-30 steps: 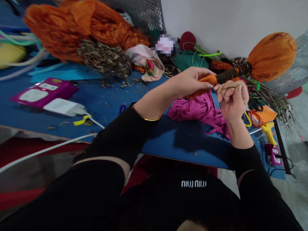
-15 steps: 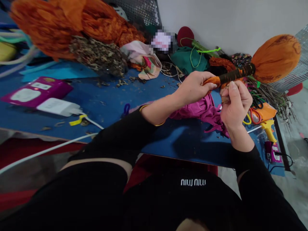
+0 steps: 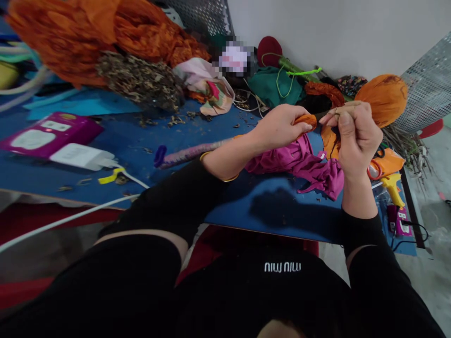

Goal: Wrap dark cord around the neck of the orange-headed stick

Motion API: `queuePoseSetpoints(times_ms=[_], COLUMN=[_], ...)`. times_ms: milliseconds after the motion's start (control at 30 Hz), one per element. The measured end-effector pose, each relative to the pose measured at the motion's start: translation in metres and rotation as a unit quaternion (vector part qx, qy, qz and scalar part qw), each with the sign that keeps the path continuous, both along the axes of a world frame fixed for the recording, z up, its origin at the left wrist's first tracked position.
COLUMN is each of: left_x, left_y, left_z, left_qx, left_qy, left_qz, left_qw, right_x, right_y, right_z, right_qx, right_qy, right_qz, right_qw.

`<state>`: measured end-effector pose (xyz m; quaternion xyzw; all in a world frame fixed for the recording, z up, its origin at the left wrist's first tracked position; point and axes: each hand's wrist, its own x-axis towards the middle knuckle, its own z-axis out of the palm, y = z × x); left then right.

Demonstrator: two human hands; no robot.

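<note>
A plain grey wall (image 3: 310,28) rises behind a blue tabletop (image 3: 225,202), with a perforated metal panel (image 3: 428,80) at the right edge. The left hand (image 3: 282,124) is closed around the orange cloth end (image 3: 306,122) of a stick-like handle (image 3: 320,114), thumb laid along it. At the handle's far end, just beyond the right hand (image 3: 357,134), sits a rounded orange cloth-covered bulb (image 3: 387,99). The right hand's thumb and fingers are pinched shut on a thin brown strand (image 3: 337,114) — its full length cannot be told.

Crumpled magenta cloth (image 3: 291,157) lies below the grip. Beyond the hands are teal cloth (image 3: 275,87) and a dark red ball (image 3: 269,50); to the right of the right hand, a yellow glue gun (image 3: 393,189). Well left of the left hand lie a clump of dried plant matter (image 3: 137,80) and a purple power strip (image 3: 52,134) with a white adapter (image 3: 82,156) beside it.
</note>
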<state>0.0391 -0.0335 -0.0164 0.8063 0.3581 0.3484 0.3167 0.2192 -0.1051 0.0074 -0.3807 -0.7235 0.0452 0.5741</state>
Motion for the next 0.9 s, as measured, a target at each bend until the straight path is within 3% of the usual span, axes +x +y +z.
queuePoseSetpoints(times_ms=[200,400,600,700,900], left_x=[0.002,0.003,0.002,0.002,0.004], left_y=[-0.006,-0.008,-0.011,-0.012,-0.018], left_z=[0.0,0.001,0.0,-0.001,0.001], left_qx=[-0.031,-0.021,0.016,0.04,0.089], left_qy=[-0.008,0.011,0.048,0.071,0.157], left_qz=[-0.02,-0.02,-0.013,0.002,0.038], left_qw=[0.999,1.0,0.999,0.997,0.983], right_x=[0.009,0.005,0.006,0.007,0.01], right_y=[0.008,0.019,0.026,0.029,0.036], right_z=[-0.002,-0.011,-0.012,-0.012,-0.015], right_qx=[-0.055,-0.016,-0.011,-0.044,-0.07], right_qy=[0.0,0.053,0.02,-0.005,0.002], right_qz=[0.033,0.147,0.094,0.061,0.08], right_qw=[0.998,0.988,0.995,0.997,0.994])
